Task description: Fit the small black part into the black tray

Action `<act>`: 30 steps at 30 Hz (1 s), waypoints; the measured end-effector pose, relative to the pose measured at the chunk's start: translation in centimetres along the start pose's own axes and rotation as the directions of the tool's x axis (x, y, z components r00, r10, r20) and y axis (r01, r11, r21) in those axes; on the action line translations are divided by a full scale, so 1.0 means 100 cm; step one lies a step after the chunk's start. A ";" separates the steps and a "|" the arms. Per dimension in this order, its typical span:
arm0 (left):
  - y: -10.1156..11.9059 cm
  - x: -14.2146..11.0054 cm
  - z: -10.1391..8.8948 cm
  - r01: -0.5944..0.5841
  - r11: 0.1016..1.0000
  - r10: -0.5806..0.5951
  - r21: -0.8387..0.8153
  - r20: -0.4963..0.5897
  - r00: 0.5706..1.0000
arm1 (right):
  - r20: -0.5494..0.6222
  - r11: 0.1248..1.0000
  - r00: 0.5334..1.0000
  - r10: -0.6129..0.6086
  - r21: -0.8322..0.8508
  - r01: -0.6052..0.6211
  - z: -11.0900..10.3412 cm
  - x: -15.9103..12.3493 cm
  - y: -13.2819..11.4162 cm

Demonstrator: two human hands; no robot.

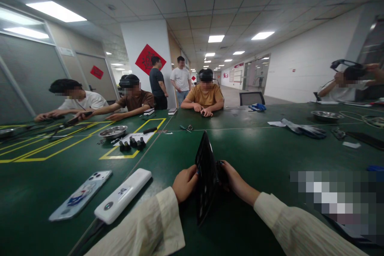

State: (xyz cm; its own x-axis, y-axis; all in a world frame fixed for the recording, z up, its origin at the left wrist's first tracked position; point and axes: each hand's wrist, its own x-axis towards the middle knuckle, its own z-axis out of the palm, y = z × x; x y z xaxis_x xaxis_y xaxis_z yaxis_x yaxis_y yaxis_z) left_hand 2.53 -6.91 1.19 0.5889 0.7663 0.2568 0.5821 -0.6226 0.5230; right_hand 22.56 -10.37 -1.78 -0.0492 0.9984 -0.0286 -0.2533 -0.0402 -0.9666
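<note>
A thin black flat device point(205, 176), like a tablet or panel, stands on its edge over the green table point(258, 156), seen almost edge-on. My left hand point(186, 183) grips its left face with curled fingers. My right hand point(235, 183) clasps the right side, fingers wrapped round its edge. Both sleeves are cream-coloured.
A white power bank point(123, 201) and a phone point(81, 200) lie at the near left. Further off sit a metal bowl point(113, 132), small black parts point(131, 144) on paper, and gloves point(304, 129). Several people sit across and along the table; two stand behind.
</note>
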 end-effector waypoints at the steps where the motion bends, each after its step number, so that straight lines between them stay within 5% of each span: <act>1: 0.000 0.000 0.000 -0.001 1.000 0.001 -0.002 0.000 1.000 | 0.004 1.000 1.000 -0.003 -0.003 0.003 0.000 0.000 0.000; 30: 0.000 0.000 0.001 0.036 0.998 -0.036 -0.043 0.010 0.999 | -0.028 1.000 1.000 0.007 -0.028 -0.008 0.002 -0.002 -0.002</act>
State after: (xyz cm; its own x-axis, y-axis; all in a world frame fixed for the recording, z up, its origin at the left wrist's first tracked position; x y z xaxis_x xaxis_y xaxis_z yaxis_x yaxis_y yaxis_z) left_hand 2.58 -6.92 1.12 0.5733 0.7865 0.2295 0.5783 -0.5869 0.5666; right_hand 22.44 -10.54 -1.52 -0.0235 0.9988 -0.0425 -0.2260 -0.0467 -0.9730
